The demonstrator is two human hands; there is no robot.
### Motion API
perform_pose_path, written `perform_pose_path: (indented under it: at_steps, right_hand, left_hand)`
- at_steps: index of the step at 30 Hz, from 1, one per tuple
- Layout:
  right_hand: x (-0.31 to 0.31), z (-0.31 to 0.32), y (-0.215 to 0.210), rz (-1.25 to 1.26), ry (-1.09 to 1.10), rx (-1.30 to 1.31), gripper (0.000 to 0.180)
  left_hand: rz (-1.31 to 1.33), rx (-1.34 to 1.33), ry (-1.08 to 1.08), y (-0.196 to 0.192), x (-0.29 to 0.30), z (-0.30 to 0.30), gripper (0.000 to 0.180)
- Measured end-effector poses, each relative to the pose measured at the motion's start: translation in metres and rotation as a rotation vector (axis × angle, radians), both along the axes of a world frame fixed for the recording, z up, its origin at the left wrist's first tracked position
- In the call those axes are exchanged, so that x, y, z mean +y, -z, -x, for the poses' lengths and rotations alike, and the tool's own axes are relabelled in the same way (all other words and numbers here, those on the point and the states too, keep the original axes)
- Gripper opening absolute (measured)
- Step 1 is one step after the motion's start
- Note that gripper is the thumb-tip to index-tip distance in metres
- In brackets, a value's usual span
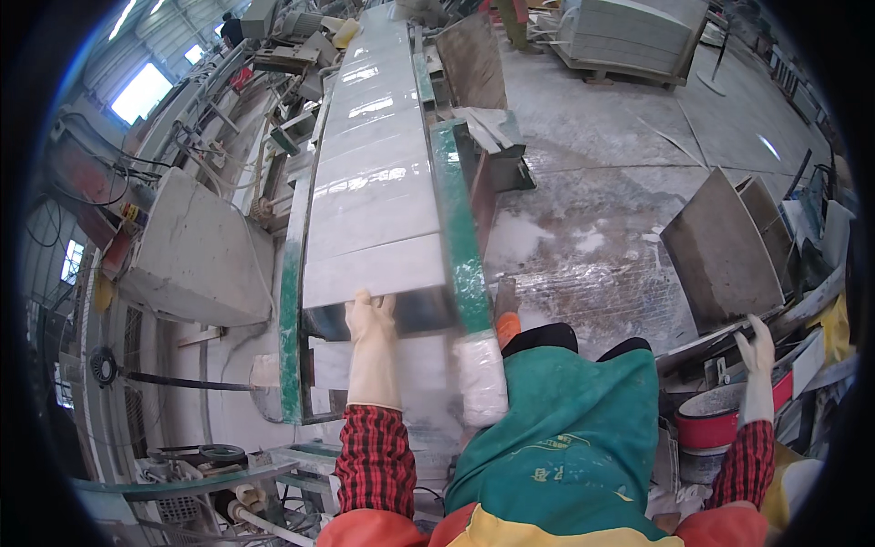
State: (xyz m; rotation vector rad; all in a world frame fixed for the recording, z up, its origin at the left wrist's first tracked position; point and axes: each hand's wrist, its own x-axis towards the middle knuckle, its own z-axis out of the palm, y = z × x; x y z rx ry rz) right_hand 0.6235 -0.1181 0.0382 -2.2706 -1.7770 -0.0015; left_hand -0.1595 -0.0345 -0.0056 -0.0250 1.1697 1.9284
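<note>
Conveyor [460,219] with green rails runs toward 11 o'clock, its nearest white slab [374,270] at 9. A brown board [725,251] stands at 3, a red bucket [706,430] at 4. The gloved left hand [372,326], at 8, touches the slab's near edge, its grip hard to tell; the gloved right hand [756,352], between 3 and 4, spreads its fingers.
</note>
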Motion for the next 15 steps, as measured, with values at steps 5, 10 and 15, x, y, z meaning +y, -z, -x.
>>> perform_pose_path:
  at_steps: [5, 10, 15]
  right_hand:
    - [-0.118, -0.077, 0.002, -0.017, 0.429, -0.073, 0.054]
    - [-0.146, -0.08, 0.042, -0.103, 0.634, -0.079, 0.051]
    - [-0.148, -0.073, 0.052, -0.121, 0.604, -0.143, 0.048]
  left_hand:
    - [-0.014, 0.026, -0.003, 0.001, 0.004, 0.0, 0.038]
    - [0.004, 0.041, -0.016, -0.002, 0.007, 0.001, 0.038]
    - [0.017, -0.005, -0.039, -0.002, 0.011, 0.002, 0.044]
